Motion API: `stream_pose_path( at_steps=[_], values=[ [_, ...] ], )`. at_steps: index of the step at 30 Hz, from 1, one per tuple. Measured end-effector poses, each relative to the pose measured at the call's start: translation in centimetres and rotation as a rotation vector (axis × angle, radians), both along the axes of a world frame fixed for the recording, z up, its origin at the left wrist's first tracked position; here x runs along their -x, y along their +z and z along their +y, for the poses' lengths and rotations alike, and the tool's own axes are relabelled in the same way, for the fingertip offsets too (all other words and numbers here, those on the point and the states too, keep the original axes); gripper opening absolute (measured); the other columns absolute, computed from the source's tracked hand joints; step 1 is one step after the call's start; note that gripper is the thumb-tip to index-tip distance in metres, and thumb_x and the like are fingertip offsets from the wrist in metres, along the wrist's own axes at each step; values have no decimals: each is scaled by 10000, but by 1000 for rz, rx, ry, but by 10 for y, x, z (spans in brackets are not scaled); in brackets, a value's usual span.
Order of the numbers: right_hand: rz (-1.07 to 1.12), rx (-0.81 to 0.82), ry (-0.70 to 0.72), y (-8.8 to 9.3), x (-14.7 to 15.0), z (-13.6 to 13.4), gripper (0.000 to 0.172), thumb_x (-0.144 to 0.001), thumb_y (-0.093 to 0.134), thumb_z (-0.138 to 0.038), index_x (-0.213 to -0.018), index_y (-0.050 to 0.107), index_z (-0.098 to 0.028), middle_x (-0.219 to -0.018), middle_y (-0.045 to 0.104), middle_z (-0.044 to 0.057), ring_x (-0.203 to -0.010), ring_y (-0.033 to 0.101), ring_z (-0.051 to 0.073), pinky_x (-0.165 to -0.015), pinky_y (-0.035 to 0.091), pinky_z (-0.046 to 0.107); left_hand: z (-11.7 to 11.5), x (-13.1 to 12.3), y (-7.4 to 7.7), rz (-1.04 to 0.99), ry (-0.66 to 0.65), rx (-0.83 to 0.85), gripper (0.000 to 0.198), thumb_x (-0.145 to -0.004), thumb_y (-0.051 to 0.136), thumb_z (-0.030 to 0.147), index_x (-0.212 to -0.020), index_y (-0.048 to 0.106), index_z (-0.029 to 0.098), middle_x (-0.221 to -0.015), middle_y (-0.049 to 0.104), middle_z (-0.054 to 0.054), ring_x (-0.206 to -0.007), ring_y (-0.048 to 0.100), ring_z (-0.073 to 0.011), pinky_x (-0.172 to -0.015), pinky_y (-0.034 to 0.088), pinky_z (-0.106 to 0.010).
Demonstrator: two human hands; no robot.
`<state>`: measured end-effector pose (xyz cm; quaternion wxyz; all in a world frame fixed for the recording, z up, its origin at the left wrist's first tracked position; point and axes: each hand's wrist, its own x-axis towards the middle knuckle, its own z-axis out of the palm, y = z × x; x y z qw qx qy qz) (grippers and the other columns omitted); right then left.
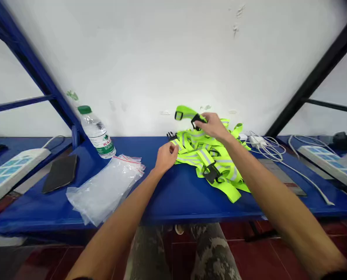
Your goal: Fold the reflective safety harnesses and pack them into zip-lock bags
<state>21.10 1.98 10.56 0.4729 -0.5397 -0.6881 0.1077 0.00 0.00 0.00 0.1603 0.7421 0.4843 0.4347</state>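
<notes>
A heap of neon yellow-green reflective straps (pixel 210 159) with grey stripes and black buckles lies on the blue table (pixel 173 198). My left hand (pixel 167 155) pinches the left end of one strap beside a black clip (pixel 171 136). My right hand (pixel 212 126) is closed on another strap and its black buckle (pixel 197 121), lifting a loop of it above the heap.
A stack of clear zip bags (pixel 106 186) lies left of the heap, with a water bottle (pixel 96 132) and a dark phone (pixel 60 173) beyond. White power strips (pixel 7 171) (pixel 328 159) sit at both sides. White cables and chargers (pixel 263 146) lie right of the straps.
</notes>
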Motion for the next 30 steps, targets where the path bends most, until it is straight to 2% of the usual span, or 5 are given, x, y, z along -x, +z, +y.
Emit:
stream_pose_path(
  at_steps=[3, 10, 17, 23, 30],
  values=[
    [228, -140, 96, 29, 2, 0, 113, -798, 642, -258, -846, 639, -156, -793, 672, 50, -743, 644, 192, -707, 531, 343, 1, -1, 12, -136, 41, -27, 310, -894, 580, 474, -989, 597, 179, -1035, 694, -95, -889, 666, -205, -818, 525, -342],
    [495, -179, 438, 89, 42, -30, 284, -787, 732, -452, -930, 632, -228, -800, 684, 30, -823, 689, 215, -717, 573, 363, 2, -32, 66, -203, -143, -120, 994, -692, 781, 595, -1476, 310, 205, -1450, 498, -181, -1289, 527, -323, -1027, 458, -441],
    [702, -250, 467, 123, 46, -59, 32, -847, 660, -243, -847, 647, -214, -774, 657, 25, -778, 664, 190, -697, 563, 347, 27, -21, 105, -204, -88, -185, 305, -857, 635, 443, -1046, 670, 206, -1001, 728, -75, -954, 665, -258, -787, 489, -340],
    [881, -250, 202, 105, -4, -42, 178, -767, 674, -103, -682, 558, -207, -663, 583, -13, -608, 546, 112, -547, 505, 262, 41, 22, 124, -125, -225, 18, 466, -594, 870, 419, -955, 691, 184, -543, 418, 65, -500, 385, -100, -493, 258, -237],
    [759, -4, -40, 39, -23, -27, 202, -675, 704, -113, -841, 623, -193, -783, 673, 6, -613, 606, 136, -497, 524, 264, 53, 23, 125, -712, 40, 131, 199, -851, 614, 396, -823, 577, 203, -591, 475, 27, -521, 551, -144, -497, 374, -245]
  ],
)
